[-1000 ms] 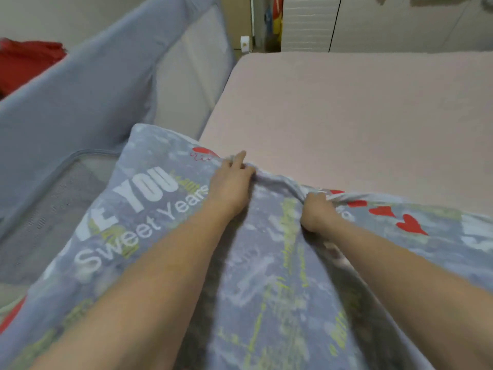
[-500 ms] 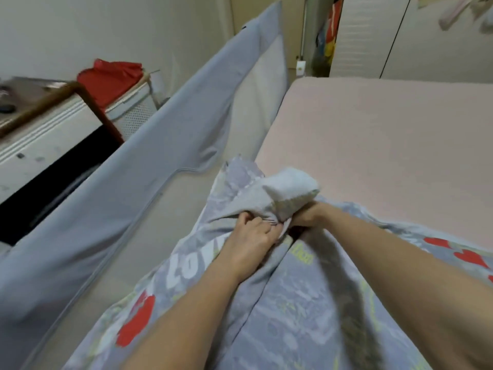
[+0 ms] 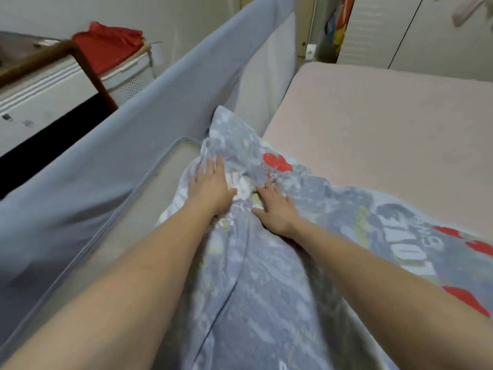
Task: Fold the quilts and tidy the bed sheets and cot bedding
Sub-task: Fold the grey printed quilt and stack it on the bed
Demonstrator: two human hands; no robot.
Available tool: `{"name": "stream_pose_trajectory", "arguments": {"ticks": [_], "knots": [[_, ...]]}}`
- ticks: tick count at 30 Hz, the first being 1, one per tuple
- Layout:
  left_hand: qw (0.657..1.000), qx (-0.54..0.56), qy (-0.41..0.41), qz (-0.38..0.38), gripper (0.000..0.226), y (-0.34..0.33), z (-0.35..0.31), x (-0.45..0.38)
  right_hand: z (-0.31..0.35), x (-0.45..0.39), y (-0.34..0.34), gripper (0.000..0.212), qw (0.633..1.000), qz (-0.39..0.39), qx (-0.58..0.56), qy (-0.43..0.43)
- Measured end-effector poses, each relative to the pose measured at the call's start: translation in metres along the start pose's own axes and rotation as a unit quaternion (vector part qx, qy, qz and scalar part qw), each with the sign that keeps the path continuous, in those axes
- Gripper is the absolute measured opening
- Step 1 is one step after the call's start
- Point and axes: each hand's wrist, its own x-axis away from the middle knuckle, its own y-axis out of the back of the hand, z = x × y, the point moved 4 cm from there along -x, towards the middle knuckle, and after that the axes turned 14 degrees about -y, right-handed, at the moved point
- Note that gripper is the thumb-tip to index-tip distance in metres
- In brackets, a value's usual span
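Observation:
A grey-blue quilt (image 3: 261, 289) printed with white letters and red hearts lies along the left edge of the bed, its far corner pointing at the bed rail. My left hand (image 3: 209, 186) lies flat on the quilt near that corner, fingers straight. Just to its right, my right hand (image 3: 276, 206) presses flat on the quilt too, fingers spread. Both forearms reach in from the bottom of the view. The pink bed sheet (image 3: 386, 134) covers the mattress beyond and to the right of the quilt.
A grey fabric bed rail (image 3: 149, 108) with a beige mesh panel runs along the bed's left side. Behind it stand a white cabinet (image 3: 40, 89) and a white basket with red cloth (image 3: 112, 46). White wardrobe doors (image 3: 416, 30) stand past the bed's far end.
Both hands gripped the bunched quilt corner before. Now they have let go and lie flat on it, and the corner is spread toward the bed rail.

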Motion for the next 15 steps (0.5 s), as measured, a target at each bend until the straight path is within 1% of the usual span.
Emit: {"name": "stream_pose_trajectory", "arguments": {"ticks": [1,2,4,5,6,8,9,10,13,14,15], "knots": [[0.999,0.02,0.015,-0.04,0.081,-0.003,0.002,0.014,-0.004,0.009,-0.005,0.05,0.999,-0.026,-0.033,-0.005],[0.997,0.036,0.035,-0.063,0.08,0.0,0.008,0.033,0.001,0.02,-0.005,0.045,0.995,-0.06,-0.079,-0.006],[0.994,0.055,0.059,-0.071,0.078,0.006,0.012,0.068,0.012,0.046,0.0,0.035,0.978,-0.127,-0.166,-0.002],[0.993,0.059,0.075,-0.071,0.075,0.008,0.014,0.082,0.017,0.059,0.001,0.034,0.971,-0.136,-0.195,0.009],[0.99,0.068,0.106,-0.068,0.069,0.013,0.019,0.103,0.027,0.075,0.001,0.036,0.969,-0.125,-0.209,0.028],[0.978,0.102,0.175,-0.052,0.06,0.02,0.024,0.143,0.047,0.107,0.0,0.04,0.971,-0.08,-0.219,0.059],[0.974,0.113,0.196,-0.023,0.061,0.02,0.025,0.161,0.056,0.121,-0.002,0.042,0.972,-0.059,-0.218,0.065],[0.974,0.108,0.196,0.026,0.065,0.017,0.022,0.176,0.06,0.13,-0.004,0.043,0.974,-0.04,-0.214,0.063],[0.97,0.026,0.16,0.18,0.088,0.018,0.02,0.215,0.068,0.152,0.002,0.047,0.975,0.012,-0.219,0.033],[0.964,0.015,0.151,0.217,0.092,0.02,0.023,0.223,0.069,0.158,0.007,0.047,0.974,0.025,-0.225,0.022],[0.96,0.015,0.143,0.239,0.09,0.025,0.025,0.23,0.069,0.164,0.013,0.048,0.974,0.038,-0.224,0.014]]}}
